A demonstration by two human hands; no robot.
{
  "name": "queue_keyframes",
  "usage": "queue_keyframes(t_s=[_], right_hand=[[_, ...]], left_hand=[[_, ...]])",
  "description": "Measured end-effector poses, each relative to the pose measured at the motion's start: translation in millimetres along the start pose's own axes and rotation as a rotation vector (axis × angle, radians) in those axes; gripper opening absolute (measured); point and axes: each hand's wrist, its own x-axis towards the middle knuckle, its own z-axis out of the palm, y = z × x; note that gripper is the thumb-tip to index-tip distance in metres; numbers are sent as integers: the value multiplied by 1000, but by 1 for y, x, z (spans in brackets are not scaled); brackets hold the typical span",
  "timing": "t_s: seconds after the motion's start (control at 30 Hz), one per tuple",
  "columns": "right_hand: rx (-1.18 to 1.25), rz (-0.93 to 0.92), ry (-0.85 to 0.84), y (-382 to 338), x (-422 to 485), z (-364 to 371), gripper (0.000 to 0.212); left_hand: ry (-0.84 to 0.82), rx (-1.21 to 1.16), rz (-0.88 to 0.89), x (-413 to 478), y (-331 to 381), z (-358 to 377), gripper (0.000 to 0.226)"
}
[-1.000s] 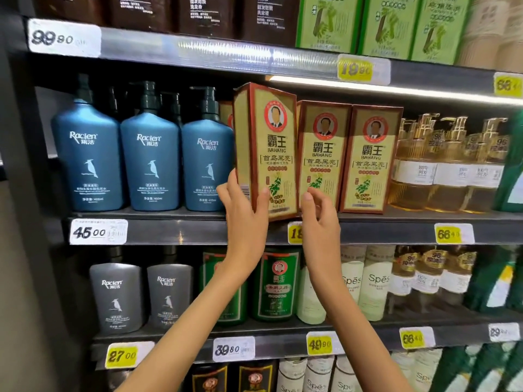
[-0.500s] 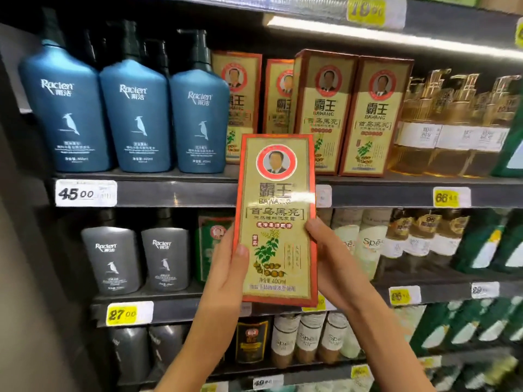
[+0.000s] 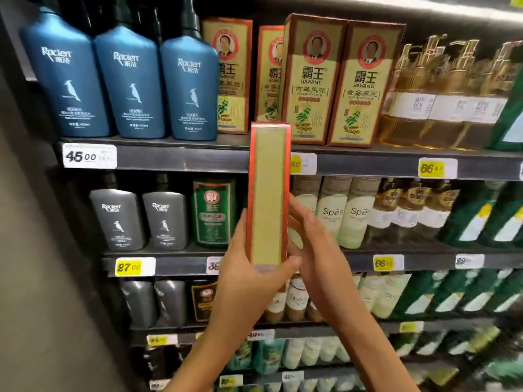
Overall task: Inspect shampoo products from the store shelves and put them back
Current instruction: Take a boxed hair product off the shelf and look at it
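Item: shampoo box (image 3: 268,193), upright, narrow side facing you, just below the shelved Bawang boxes (image 3: 336,83). Your left grip (image 3: 249,281) clasps its base; your right grip (image 3: 314,258) lies flat against its right face, likely turning it for reading

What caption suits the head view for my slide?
Left hand grips a shampoo box upright, narrow side facing camera, right hand flat against it, before store shelves.

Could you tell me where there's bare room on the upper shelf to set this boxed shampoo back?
One free patch for the held box: the shelf front between the blue bottles and the two forward Bawang boxes, before the recessed boxes. Rightward, amber bottles crowd it.
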Motion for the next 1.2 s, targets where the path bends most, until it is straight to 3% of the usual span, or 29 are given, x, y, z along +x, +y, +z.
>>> queue_keyframes(t_s=[0.1, 0.17, 0.23, 0.3, 0.37, 0.43, 0.5, 0.57, 0.63, 0.73, 0.8, 0.87, 0.93, 1.0, 1.1, 1.2], right_hand=[[-23, 78, 93, -1, -14, -15, 44], [-127, 132, 232, 4, -21, -34, 32], [-81, 285, 199, 6, -29, -49, 38], [237, 417, 41, 5, -41, -55, 46], [464, 445, 4, 3, -54, -55, 46], [479, 417, 24, 6, -66, -55, 47], [417, 396, 89, 6, -75, -58, 44], [181, 355, 179, 3, -80, -61, 25], [-34, 336, 275, 2, -83, -61, 12], [-237, 369, 302, 5, -91, -49, 36], [-268, 360, 267, 5, -99, -49, 32], [-200, 373, 215, 2, -108, -57, 31], [-186, 405, 238, 5, -117, -73, 44], [-148, 522, 275, 11, -127, -85, 60], [143, 682, 147, 14, -142, -90, 50], [114, 505, 164, 20, -148, -92, 45]], left_hand=[[69, -148, -65, -8, -2, 9, 38], [-30, -352, -179, -19, -4, 7, 26], [-187, -557, -275, -36, -8, 5, 42], [-308, -648, -354, -55, -10, 6, 63], [-394, -711, -378, -71, -13, 9, 60], [-371, -678, -414, -81, -13, 11, 52], [-255, -417, -442, -86, -19, 13, 47], [-95, -33, -346, -94, -21, 13, 51], [-162, 166, -209, -107, -16, 21, 76], [-262, 188, -186, -125, -14, 47, 90], [-229, 75, -244, -132, -16, 57, 79], [-255, -189, -357, -137, -18, 57, 66], [-344, -495, -466, -144, -25, 51, 65], [-462, -700, -467, -152, -32, 49, 62], [-614, -727, -468, -156, -39, 48, 61], [-566, -483, -496, -154, -46, 39, 55]])
